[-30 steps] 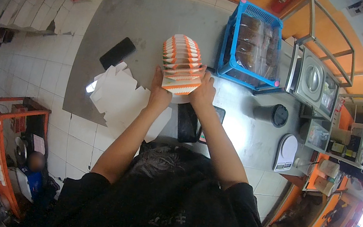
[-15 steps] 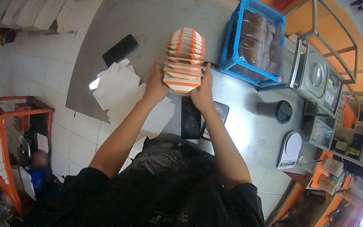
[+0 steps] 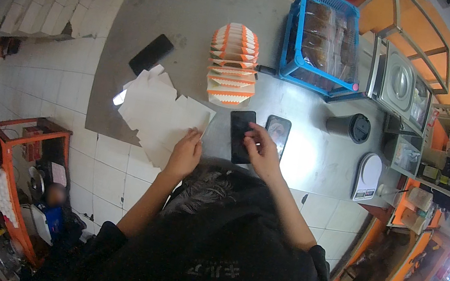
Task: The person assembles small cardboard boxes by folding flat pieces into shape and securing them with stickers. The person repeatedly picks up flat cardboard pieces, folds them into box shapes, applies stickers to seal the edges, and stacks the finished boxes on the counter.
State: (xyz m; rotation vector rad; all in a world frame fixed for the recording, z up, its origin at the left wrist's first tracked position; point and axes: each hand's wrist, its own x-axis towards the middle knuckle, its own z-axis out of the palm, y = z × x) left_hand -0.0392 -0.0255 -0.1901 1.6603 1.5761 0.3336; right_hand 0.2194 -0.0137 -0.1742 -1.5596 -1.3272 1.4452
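Observation:
My left hand (image 3: 185, 153) is at the right edge of a pile of flat white cardboard box blanks (image 3: 153, 105), its fingers together on the edge of a blank. My right hand (image 3: 262, 150) hovers over a black phone (image 3: 240, 137), its fingers bent and apart, with nothing seen in them. Beyond both hands, a row of nested orange-and-white folded paper boxes (image 3: 230, 86) stretches away along the grey metal table (image 3: 199, 12). A second phone (image 3: 278, 131) lies to the right of the black one, partly covered by my right hand.
A dark flat object (image 3: 151, 54) lies beyond the blanks. At the far right stands a blue crate (image 3: 315, 81) of bagged dark items. Nearer are a dark lidded cup (image 3: 353, 128) and a white kitchen scale (image 3: 368, 176). A person (image 3: 55, 201) is at the lower left.
Both hands have let go of the row of paper boxes, which now rests on the table. My left hand has come back to the blanks, and my right hand to above the phone.

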